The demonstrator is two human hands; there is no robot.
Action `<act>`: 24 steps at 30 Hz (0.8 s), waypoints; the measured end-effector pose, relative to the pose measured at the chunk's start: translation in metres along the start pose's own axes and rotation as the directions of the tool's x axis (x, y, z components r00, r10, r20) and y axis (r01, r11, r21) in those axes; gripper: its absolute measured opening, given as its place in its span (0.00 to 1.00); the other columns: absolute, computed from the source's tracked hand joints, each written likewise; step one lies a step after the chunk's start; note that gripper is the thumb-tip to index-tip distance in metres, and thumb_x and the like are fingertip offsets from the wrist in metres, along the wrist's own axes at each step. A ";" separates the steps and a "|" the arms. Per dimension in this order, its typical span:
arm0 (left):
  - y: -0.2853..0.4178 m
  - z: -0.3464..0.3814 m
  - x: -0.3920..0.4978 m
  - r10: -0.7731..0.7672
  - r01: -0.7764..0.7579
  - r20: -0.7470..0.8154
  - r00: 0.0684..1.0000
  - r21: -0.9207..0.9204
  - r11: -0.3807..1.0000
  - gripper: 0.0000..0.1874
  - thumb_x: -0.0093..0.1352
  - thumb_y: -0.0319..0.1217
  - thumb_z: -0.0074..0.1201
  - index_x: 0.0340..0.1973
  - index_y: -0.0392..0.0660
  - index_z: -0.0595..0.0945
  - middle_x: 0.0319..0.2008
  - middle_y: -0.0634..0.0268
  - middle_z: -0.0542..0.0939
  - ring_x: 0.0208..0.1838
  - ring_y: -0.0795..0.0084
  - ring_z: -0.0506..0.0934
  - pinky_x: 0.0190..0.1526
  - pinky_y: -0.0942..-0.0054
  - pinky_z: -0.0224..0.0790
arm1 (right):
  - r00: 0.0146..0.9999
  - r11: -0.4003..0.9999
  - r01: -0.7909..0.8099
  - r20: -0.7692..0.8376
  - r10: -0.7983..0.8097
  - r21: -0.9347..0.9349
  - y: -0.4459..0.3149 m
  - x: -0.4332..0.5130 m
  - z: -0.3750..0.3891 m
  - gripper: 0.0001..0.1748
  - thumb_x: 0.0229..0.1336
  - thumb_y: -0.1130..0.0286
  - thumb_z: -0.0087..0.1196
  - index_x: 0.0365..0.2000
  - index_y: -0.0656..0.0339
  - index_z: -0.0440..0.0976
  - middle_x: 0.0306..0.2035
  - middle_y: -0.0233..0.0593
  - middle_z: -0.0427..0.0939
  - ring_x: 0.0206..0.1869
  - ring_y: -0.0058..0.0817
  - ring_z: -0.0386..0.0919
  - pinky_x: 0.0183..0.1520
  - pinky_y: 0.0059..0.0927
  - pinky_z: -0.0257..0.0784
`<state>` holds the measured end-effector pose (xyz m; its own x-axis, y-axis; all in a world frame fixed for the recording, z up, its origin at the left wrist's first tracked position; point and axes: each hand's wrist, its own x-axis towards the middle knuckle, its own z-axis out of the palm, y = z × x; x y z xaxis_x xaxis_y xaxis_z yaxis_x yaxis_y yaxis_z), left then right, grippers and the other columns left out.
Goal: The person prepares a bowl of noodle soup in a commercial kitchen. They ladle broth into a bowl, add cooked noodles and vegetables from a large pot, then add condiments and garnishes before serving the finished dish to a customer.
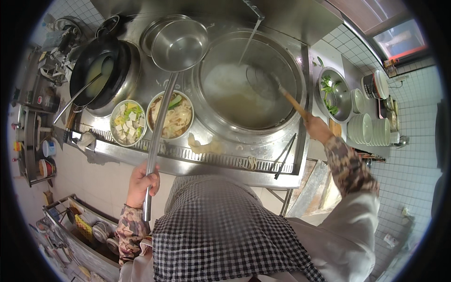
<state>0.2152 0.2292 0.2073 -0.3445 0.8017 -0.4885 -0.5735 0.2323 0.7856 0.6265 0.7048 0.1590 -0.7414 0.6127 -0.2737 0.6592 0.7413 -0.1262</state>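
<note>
My left hand (143,183) grips the long handle of a steel ladle (180,46), whose wide, deep bowl is over the back of the stove. My right hand (317,128) holds the wooden handle of a wire strainer (262,81), its round head in the cloudy liquid of a large steel pot (299,102). Water runs from a spout (259,16) into this pot. The left hand's ladle handle crosses in front of a bowl of noodles (179,118) with a green vegetable piece. Beside it stands a bowl of white cubes and chopped greens (128,123).
At left, a black wok (79,77) holds yellowish liquid and a ladle. Black chopsticks (286,155) lie near the stove's front right corner. Right of the pot are a steel basin with leafy greens (347,109) and stacked bowls (363,128). A shelf (31,141) stands far left.
</note>
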 end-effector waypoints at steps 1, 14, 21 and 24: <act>0.002 0.000 0.002 0.004 -0.004 -0.002 1.000 0.001 1.000 0.14 0.65 0.24 0.51 0.46 0.35 0.73 0.18 0.66 0.71 0.11 0.79 0.65 0.14 0.80 0.55 | 0.989 0.998 -0.036 0.145 0.027 0.060 -0.004 0.017 -0.009 0.13 0.62 0.68 0.52 0.36 0.72 0.73 0.26 0.59 0.79 0.28 0.54 0.81 0.29 0.50 0.76; 0.024 0.009 0.037 0.034 -0.037 -0.133 0.990 -0.016 0.999 0.15 0.64 0.22 0.50 0.47 0.35 0.74 0.18 0.65 0.71 0.11 0.78 0.65 0.14 0.80 0.54 | 0.679 -0.196 -0.734 0.710 -0.187 0.650 -0.116 0.124 0.012 0.16 0.68 0.59 0.55 0.41 0.63 0.70 0.22 0.25 0.69 0.19 0.13 0.66 0.20 0.15 0.59; 0.038 0.008 0.061 0.014 -0.014 -0.086 0.996 -0.001 1.000 0.15 0.63 0.24 0.53 0.46 0.35 0.74 0.18 0.66 0.70 0.11 0.81 0.64 0.13 0.82 0.54 | 0.658 -0.393 -0.716 0.746 -0.105 0.576 -0.011 0.073 0.020 0.16 0.68 0.61 0.55 0.38 0.66 0.71 0.21 0.32 0.71 0.16 0.18 0.67 0.17 0.24 0.60; 0.034 0.010 0.060 0.002 -0.002 -0.059 0.998 0.003 1.000 0.15 0.66 0.25 0.55 0.48 0.35 0.74 0.17 0.65 0.71 0.11 0.78 0.66 0.15 0.81 0.55 | 0.762 0.062 -0.647 0.647 0.028 0.760 -0.012 0.115 0.032 0.12 0.66 0.66 0.55 0.36 0.66 0.71 0.20 0.35 0.71 0.17 0.25 0.70 0.17 0.27 0.61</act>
<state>0.1823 0.2910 0.2084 -0.3890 0.7683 -0.5083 -0.5708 0.2321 0.7876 0.5370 0.7576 0.0984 -0.4651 0.3107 -0.8289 0.6159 -0.5590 -0.5551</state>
